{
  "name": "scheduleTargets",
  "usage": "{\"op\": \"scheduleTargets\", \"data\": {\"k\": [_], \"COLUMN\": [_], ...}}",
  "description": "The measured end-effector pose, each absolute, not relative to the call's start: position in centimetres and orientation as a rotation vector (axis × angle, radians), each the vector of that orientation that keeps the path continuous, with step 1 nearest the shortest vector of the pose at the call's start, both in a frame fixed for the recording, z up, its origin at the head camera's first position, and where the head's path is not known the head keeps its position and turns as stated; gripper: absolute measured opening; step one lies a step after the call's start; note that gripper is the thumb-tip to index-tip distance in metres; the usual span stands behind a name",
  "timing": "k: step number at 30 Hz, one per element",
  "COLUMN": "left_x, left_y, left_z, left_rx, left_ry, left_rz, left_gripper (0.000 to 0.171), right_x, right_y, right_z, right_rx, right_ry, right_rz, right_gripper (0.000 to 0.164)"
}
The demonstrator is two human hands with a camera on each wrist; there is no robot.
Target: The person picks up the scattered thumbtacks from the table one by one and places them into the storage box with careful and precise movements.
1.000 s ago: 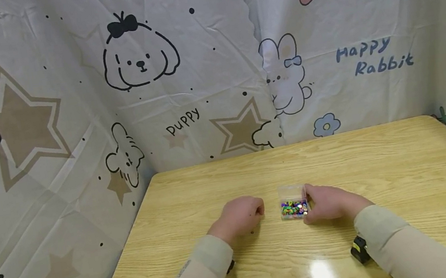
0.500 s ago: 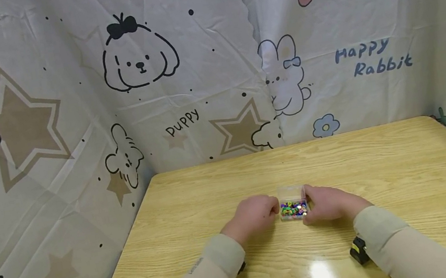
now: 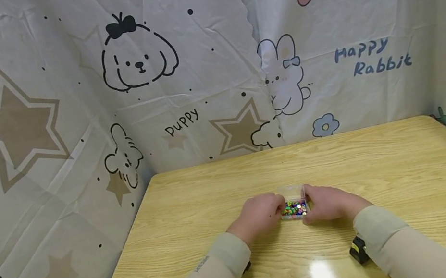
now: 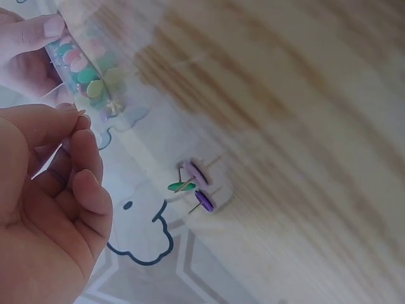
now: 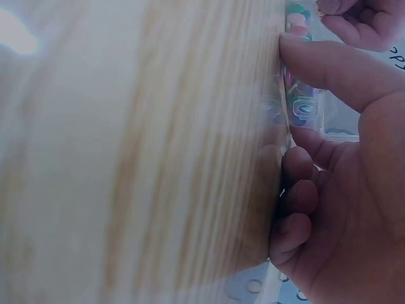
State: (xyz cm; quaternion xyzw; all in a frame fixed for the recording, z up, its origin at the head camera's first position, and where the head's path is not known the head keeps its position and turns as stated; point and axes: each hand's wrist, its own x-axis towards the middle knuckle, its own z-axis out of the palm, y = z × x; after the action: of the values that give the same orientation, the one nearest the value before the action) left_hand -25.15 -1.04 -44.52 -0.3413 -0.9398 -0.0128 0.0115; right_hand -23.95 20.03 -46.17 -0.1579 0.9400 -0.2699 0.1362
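Observation:
A small clear plastic box [image 3: 292, 192] stands on the table with its hinged lid raised, holding many coloured thumbtacks [image 3: 294, 209]. My right hand [image 3: 329, 202] grips the box's right end, thumb on the near side and fingers behind. At the box's left end is my left hand [image 3: 262, 214], its thumb and forefinger pinched together. A tiny gold bit, like a thumbtack's pin, shows at those fingertips in the left wrist view; the rest is hidden. Also in that view, a purple thumbtack [image 4: 204, 201], a green one [image 4: 182, 187] and a pale one [image 4: 197, 172] lie on the tabletop.
The wooden table [image 3: 362, 160] reaches back to a printed cloth curtain [image 3: 211, 63] that also hangs along both sides. A black wrist device [image 3: 358, 251] sits under the right sleeve. Glare brightens the table's front.
My left hand has moved right, from bare table beside the box to the box's left end, overlapping it. The right hand and the box have stayed put.

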Motion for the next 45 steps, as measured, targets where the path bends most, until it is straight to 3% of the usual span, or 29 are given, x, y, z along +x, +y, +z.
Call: {"op": "scheduleTargets", "data": {"k": [23,32,45], "left_x": [-24.7,-25.2,-25.8], "left_y": [-1.3,-3.4,-7.1], "left_z": [-44.1,-43.3,-42.7], "left_rx": [-1.134,-1.166,-1.058], "left_ry": [-2.929,-2.934,-3.068], "left_rz": [0.022,-0.071,-0.032], "left_gripper": [0.009,0.02,0.014], "right_x": [-23.9,-24.1,-24.0], "right_y": [20.0,20.2,20.2], "right_z": [-46.2,-46.2,-46.2], "right_rx": [-0.483,-0.466,-0.476], "right_ry": [2.72,2.732,2.721], "right_rz": [-0.794,-0.758,-0.765], "right_gripper": [0.046,0.047,0.049]}}
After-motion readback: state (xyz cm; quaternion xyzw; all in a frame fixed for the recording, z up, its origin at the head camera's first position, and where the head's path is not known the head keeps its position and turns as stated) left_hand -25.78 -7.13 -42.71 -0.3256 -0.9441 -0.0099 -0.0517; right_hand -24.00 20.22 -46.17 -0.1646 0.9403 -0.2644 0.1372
